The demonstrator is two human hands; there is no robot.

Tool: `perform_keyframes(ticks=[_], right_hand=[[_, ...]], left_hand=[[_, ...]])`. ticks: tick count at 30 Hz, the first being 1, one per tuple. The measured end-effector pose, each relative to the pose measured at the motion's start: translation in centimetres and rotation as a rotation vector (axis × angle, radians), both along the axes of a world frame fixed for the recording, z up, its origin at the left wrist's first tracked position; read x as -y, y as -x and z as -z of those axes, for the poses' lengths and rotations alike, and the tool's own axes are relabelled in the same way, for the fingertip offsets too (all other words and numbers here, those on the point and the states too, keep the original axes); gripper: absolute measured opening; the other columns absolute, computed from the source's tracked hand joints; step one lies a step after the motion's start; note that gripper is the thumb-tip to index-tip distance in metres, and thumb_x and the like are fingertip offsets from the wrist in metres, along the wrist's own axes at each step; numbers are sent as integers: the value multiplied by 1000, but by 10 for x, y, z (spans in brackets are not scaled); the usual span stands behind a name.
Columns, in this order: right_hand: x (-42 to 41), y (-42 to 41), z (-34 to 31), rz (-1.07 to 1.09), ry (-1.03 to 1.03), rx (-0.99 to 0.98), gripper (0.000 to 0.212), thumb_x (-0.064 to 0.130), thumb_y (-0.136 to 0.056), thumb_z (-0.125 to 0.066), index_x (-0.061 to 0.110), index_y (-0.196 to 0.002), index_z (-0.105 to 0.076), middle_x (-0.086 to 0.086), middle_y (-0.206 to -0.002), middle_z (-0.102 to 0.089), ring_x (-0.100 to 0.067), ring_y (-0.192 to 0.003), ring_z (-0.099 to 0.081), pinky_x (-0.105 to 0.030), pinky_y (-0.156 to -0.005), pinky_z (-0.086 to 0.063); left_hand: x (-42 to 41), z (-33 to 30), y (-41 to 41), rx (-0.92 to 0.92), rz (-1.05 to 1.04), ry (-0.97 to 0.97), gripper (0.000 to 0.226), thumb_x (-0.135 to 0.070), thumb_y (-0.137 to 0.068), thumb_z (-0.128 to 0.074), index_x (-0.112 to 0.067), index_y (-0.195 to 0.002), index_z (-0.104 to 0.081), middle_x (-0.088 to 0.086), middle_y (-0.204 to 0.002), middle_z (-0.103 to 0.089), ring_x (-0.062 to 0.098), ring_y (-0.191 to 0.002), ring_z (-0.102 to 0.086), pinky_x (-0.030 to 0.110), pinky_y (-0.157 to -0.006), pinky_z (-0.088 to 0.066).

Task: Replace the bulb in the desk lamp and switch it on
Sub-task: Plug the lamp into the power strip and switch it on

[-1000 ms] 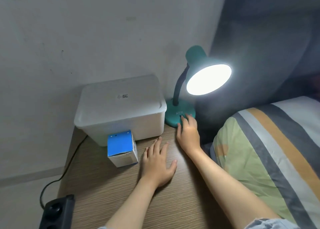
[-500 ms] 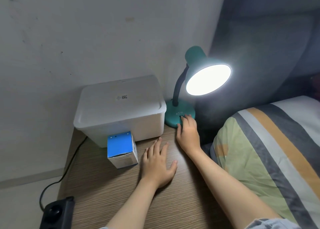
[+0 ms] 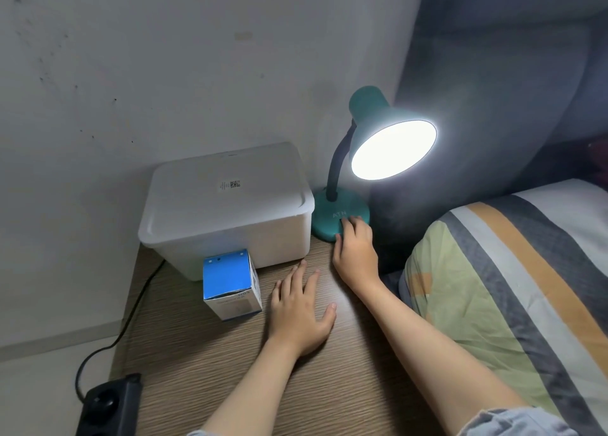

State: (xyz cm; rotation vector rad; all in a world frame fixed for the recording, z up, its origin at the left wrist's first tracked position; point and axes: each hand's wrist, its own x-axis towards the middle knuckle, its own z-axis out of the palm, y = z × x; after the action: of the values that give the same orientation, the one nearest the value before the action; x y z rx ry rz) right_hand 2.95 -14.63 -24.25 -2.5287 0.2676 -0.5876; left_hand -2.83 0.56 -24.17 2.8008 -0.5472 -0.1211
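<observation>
A teal desk lamp (image 3: 368, 106) stands at the back of the wooden table (image 3: 204, 363), its shade lit so brightly that the bulb inside is lost in the glare. My right hand (image 3: 357, 249) rests with its fingertips on the front of the round lamp base (image 3: 329, 215), covering the spot where the switch sits. My left hand (image 3: 301, 310) lies flat on the table, palm down, fingers spread, holding nothing. A blue and white bulb box (image 3: 230, 284) stands just left of that hand.
A white lidded plastic bin (image 3: 227, 202) sits against the wall, left of the lamp. A black power strip (image 3: 108, 402) and its cable (image 3: 131, 310) lie at the table's left edge. A striped pillow (image 3: 513, 281) and a dark headboard border the right side.
</observation>
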Motion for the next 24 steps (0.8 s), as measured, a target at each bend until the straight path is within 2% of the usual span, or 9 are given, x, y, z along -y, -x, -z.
perform_keyframes(ticks=[24], right_hand=[[-2, -4, 0, 7, 45, -43, 42, 13, -87, -53, -1, -126, -51, -22, -120, -51, -36, -116, -46, -43, -75, -55]], left_hand=[[-1, 1, -1, -11, -4, 31, 71, -62, -80, -32, -29, -142, -24, -1, -157, -11, 20, -143, -13, 43, -116, -9]])
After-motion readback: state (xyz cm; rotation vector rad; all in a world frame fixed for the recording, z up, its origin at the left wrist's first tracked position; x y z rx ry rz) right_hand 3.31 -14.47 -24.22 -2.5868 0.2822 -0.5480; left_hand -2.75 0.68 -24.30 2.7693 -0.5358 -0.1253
